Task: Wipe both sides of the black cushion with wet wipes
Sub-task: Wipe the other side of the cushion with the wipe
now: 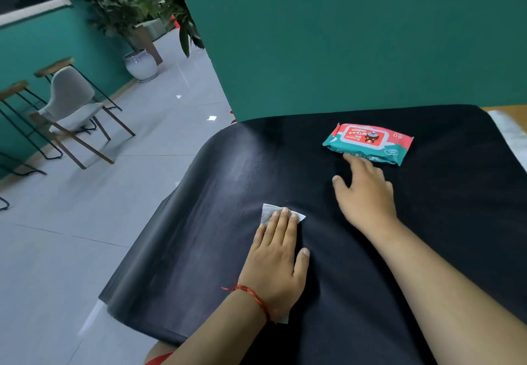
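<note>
A green wall (342, 37) stands straight ahead of me, and to my left a grey tiled floor (85, 236) runs back to a leafy plant (128, 0) in a white pot (141, 65). Nearer on that side, a grey chair (71, 96) stands among wood-topped stools (54, 67) with thin black legs.

The black cushion (427, 222) lies broad and flat in front of me, filling the lower right of my view. Its far edge meets the wall and its left edge curves down over the floor. Pale streaks catch the light on its left part.

My left hand (278, 259) lies palm down on the cushion's near left part, with the fingers straight and close together and the thumb out to the side. It presses a white wipe (268, 212) flat against the black surface. The wipe shows beyond my fingertips, and a small white corner peeks out by my wrist. A red string bracelet (252, 293) circles that wrist.

My right hand (363, 191) is farther out toward the middle of the cushion, palm down with the fingers spread and holding nothing. Its forefinger reaches the near edge of the wipes pack (368, 143), though I cannot tell whether it touches. The pack, teal with a red label, lies flat on the cushion's far part, well apart from my left hand.
</note>
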Tool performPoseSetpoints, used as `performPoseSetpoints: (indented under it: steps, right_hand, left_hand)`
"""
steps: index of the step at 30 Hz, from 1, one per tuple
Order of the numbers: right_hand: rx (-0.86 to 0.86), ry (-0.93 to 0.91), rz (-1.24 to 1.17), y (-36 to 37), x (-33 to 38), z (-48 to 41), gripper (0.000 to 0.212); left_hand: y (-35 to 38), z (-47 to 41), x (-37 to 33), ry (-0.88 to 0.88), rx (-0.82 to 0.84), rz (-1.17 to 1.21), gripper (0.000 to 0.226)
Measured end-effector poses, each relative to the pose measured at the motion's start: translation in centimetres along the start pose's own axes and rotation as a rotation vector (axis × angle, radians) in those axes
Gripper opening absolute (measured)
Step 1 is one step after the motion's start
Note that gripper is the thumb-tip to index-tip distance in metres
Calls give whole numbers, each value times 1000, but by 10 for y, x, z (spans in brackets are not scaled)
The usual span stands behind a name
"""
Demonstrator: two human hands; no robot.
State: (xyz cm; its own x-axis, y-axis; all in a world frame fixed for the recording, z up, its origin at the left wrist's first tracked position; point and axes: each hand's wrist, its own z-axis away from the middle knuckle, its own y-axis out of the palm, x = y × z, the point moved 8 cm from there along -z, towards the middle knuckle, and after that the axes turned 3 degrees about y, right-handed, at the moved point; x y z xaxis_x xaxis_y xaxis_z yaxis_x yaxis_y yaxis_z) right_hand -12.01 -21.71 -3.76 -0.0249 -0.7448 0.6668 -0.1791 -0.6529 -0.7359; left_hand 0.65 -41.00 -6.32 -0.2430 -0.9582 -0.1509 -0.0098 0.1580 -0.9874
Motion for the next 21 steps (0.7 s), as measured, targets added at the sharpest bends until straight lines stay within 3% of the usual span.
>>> performPoseSetpoints:
  steps: [3,6,10,15,21]
  right_hand:
    - [-35,67,-308,-12,-9,-6,42]
    - [-29,104,-420,-17,-11,-10,38]
    - [32,55,-241,-12,-10,-19,42]
    - [131,60,-5,-3,-11,-23,62]
    - [109,147,176,-7,-24,-25,75]
  left_hand:
    - [3,-16,3,-1,-11,3,71]
    - [2,-33,6,-1,-32,20,72]
    - [2,-54,8,-4,-22,16,76]
    - [4,-81,14,-29,-14,28,79]
    - [6,-116,23,-53,-3,52,78]
